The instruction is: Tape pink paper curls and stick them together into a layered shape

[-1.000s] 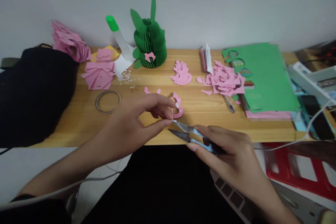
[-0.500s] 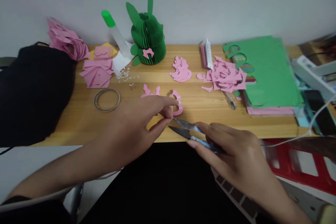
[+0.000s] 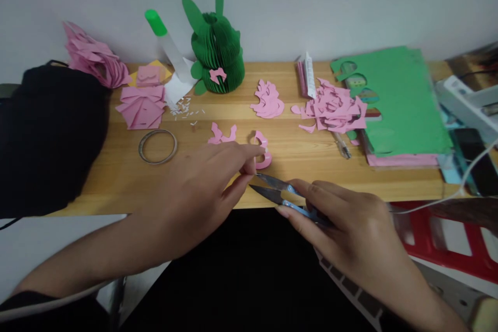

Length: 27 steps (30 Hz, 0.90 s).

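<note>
In my right hand (image 3: 346,223) is a pair of blue-handled thread snips (image 3: 272,187), its blades apart and pointing left. The upper blade tip reaches the fingertips of my left hand (image 3: 210,187), which are pinched together. A curved pink paper cutout (image 3: 263,150) shows just beyond those fingers; part of it is hidden, and I cannot tell whether the left hand holds it. Another pink paper cutout (image 3: 221,134) lies behind the left hand. Farther back stands a green pleated paper figure (image 3: 218,52) with two upright ears and a pink paper bow (image 3: 218,75) on its front.
A roll of tape (image 3: 157,147) and small white scraps (image 3: 182,109) lie left. A glue stick (image 3: 167,41) stands behind. Pink cutouts (image 3: 266,101), pink offcuts (image 3: 334,106), a craft knife (image 3: 342,145) and green paper (image 3: 404,104) lie right. Black cloth (image 3: 54,140) covers the left end.
The camera view has shifted slightly, so the table objects sit a little higher in the picture. Both hands and the snips keep nearly the same position, blades still apart.
</note>
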### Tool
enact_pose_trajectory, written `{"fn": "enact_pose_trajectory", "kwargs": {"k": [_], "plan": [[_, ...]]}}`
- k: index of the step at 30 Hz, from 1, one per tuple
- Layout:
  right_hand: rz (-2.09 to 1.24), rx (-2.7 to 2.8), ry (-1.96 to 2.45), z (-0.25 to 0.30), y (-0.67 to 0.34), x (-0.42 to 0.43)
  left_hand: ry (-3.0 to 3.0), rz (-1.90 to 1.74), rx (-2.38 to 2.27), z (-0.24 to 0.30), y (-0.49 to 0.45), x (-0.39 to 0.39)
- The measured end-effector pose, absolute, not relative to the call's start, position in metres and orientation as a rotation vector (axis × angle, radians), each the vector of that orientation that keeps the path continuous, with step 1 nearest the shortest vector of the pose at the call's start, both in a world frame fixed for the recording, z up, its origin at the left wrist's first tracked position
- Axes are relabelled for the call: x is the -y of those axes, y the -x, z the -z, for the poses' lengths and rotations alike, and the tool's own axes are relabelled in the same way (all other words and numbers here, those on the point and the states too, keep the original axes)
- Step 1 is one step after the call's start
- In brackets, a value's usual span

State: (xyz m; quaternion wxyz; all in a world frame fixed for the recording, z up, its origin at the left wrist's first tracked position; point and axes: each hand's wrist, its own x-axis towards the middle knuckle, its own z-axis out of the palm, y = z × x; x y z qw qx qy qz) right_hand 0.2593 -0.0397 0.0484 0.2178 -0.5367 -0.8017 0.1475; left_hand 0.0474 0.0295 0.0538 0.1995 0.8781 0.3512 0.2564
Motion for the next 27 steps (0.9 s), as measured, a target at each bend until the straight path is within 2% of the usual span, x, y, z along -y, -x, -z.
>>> {"fn": "enact_pose_trajectory", "kwargs": {"k": [11, 15, 17, 22, 27], "plan": [[0.091, 2.341, 1.593, -0.048, -0.247, 0.045, -2.28, -0.736, -1.073, -0.054, -0.052, -0.035], [0.129, 2.33, 1.698, -0.042, -0.251, 0.04, -2.138, -0.742, -1.087, -0.054, -0.054, -0.036], [-0.057, 2.236, 1.789, -0.034, -0.256, 0.033, -2.034, -0.767, -1.087, -0.051, -0.054, -0.037], [-1.026, 1.528, 1.642, -0.009, -0.254, 0.013, -1.793, -0.794, -1.111, -0.036, -0.053, -0.038], [-1.283, 1.142, 1.409, 0.003, -0.228, 0.007, -1.644, -0.791, -1.117, -0.021, -0.056, -0.039]]}}
